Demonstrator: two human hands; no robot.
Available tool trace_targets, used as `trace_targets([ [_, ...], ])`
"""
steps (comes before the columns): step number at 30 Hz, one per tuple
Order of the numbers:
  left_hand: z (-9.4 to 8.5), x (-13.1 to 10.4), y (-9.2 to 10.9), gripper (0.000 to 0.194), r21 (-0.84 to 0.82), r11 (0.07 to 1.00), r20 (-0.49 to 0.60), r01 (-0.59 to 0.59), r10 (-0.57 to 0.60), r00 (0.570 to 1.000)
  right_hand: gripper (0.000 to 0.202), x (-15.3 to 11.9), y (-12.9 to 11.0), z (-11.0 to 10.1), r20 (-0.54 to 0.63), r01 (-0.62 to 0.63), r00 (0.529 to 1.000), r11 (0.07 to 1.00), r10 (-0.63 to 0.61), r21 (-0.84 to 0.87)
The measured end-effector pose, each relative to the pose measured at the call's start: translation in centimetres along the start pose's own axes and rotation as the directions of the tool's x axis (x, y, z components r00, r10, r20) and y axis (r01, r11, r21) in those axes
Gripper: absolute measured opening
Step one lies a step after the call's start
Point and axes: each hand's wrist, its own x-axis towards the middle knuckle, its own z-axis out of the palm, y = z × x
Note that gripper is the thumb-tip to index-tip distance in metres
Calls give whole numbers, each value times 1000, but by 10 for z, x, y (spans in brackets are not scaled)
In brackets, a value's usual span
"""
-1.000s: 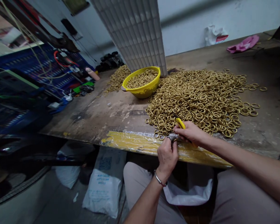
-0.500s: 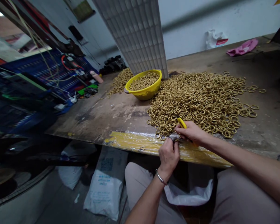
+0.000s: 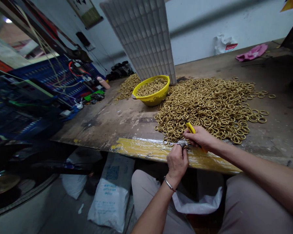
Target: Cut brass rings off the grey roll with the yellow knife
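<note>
My right hand point(image 3: 199, 138) is closed around a yellow-handled tool point(image 3: 190, 127) at the near edge of a large pile of brass-coloured rings point(image 3: 207, 104). Just left of it, my left hand point(image 3: 177, 159) is pinched on a small ring point(image 3: 185, 147), partly hidden by the fingers. A dark band is at the left fingers, too small to make out. Both hands are close together over the yellow-taped table edge point(image 3: 141, 149). A silver bracelet point(image 3: 169, 184) circles my left wrist.
Behind the pile, a yellow basin point(image 3: 152, 97) holds more rings, beside a grey ribbed panel point(image 3: 146, 42). Another ring heap point(image 3: 129, 85) lies behind it. A pink cloth point(image 3: 252, 53) is at the back right. White sacks point(image 3: 108, 195) stand below the table, and an open white bag point(image 3: 200, 206) hangs between the knees.
The view has shifted slightly. Both hands stay nearly in place, with the yellow tool still in my right hand and the small ring still in my left.
</note>
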Motion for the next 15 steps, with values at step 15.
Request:
trace_targets([
  [15,2,39,11,18,203,978,259,-47,-7,966,10,-1,2,-3,-9,24,1000,1000,-24,-11],
])
